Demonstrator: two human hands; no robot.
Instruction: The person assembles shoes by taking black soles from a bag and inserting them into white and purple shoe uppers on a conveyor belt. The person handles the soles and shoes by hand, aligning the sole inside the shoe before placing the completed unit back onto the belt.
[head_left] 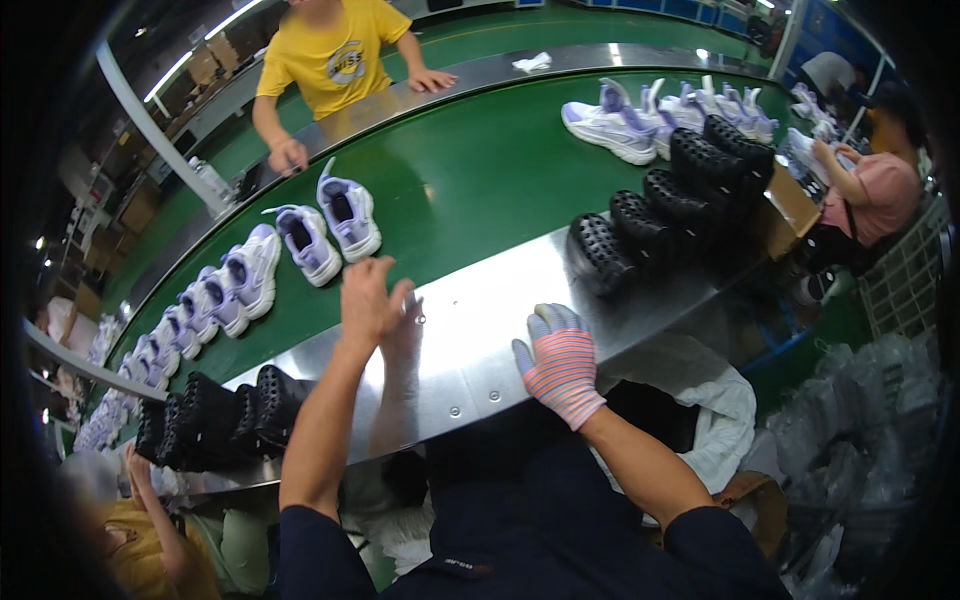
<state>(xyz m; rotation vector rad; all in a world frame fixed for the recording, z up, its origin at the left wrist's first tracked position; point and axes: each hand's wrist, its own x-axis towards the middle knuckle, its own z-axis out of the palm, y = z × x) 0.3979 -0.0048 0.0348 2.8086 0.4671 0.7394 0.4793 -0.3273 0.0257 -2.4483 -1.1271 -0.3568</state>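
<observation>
Left hand (pixel 372 305), bare: loosely spread beside white-lilac shoe (pixel 349 222), contact unclear; apparently at the reach. Grasping would call for closing fingers. Right hand (pixel 560 362), gloved: thumb apart, over metal worktop (pixel 470 300).

Bright middle, black round rim
Tube lights (pixel 233 19) glow upper left; glare whitens the steel (pixel 480 295); fisheye bends the belt (pixel 470 170); the shoe pair (pixel 350 222) looks crisp, the far left dim.
</observation>
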